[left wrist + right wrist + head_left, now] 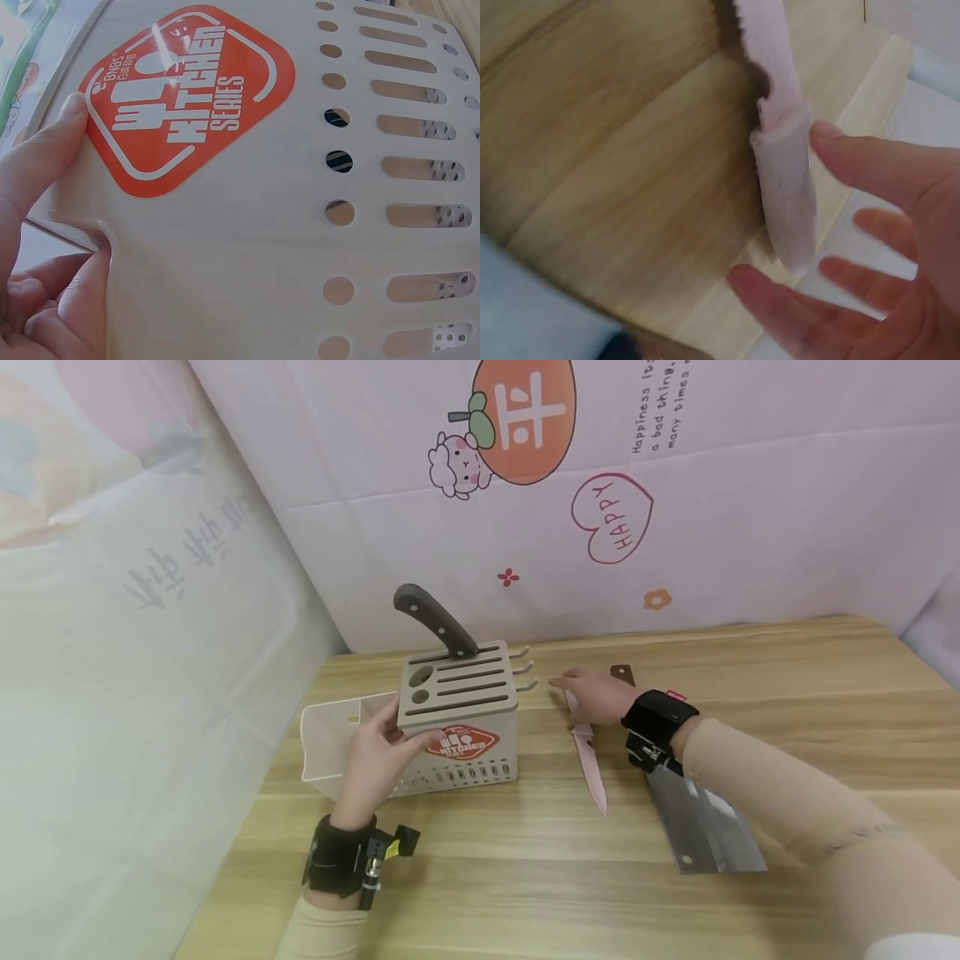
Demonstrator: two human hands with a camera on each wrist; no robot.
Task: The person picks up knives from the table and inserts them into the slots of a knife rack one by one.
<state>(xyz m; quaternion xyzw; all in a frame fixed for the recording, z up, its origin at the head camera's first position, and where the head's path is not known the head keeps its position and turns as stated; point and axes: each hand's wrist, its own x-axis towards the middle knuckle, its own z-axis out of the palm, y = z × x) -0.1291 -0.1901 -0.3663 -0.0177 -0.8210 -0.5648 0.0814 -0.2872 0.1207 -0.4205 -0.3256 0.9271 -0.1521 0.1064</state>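
A beige knife holder (pixel 457 685) with a slotted top and a red label stands left of centre in the head view. One knife with a dark brown handle (pixel 435 620) stands in a slot. My left hand (pixel 375 760) grips the holder's left edge. In the left wrist view the thumb (pixel 45 150) lies on its front and the other fingers curl behind. My right hand (pixel 596 693) reaches over the pale handle (pixel 787 187) of a pink-bladed knife (pixel 590 768) lying on the table. In the right wrist view its fingers are spread around the handle, not closed on it.
A cleaver (pixel 705 822) lies right of the pink knife, partly hidden by my right wrist; a brown handle end (pixel 621 673) shows beyond the hand. A white side bin (pixel 326 739) adjoins the holder's left. Hooks (pixel 527 685) stick out on its right. Printed cloth hangs behind the wooden table (pixel 487 877).
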